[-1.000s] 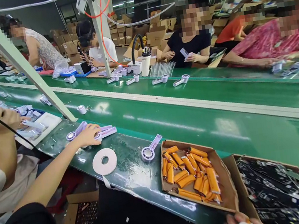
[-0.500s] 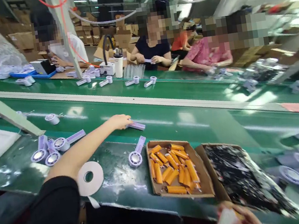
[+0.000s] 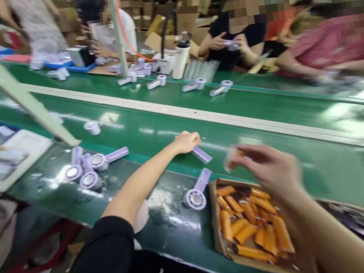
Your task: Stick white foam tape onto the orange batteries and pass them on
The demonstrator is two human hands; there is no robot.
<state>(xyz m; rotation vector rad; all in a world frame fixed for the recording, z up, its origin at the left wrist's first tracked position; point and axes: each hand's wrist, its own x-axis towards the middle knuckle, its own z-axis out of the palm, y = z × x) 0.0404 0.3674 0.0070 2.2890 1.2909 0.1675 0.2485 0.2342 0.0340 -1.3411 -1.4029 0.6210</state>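
Observation:
My left hand (image 3: 186, 141) reaches over the green belt, fingers closed around a light purple handheld-fan body; its handle (image 3: 202, 154) sticks out below the fingers. My right hand (image 3: 272, 166), smeared by motion, hangs above the far side of a cardboard box (image 3: 216, 222). Its fingers pinch a small white patch (image 3: 231, 159) with a trace of orange beside it, apparently an orange battery with a white pad. Inside the box lie several orange batteries (image 3: 246, 231) with dark ends. A purple fan (image 3: 196, 199) rests left of the box, round head toward me.
More purple fans (image 3: 89, 180) lie at the left of the bench. A tape roll (image 3: 141, 216) is partly behind my left forearm. A slanted post (image 3: 19, 87) rises at left. Another box with dark pieces (image 3: 357, 225) is at right. Co-workers (image 3: 238, 33) sit across the belt.
My right hand has risen from the lower edge and moved forward over the battery box with its piece. The view has shifted right-to-left, so things appear further right. My left hand keeps its grasp.

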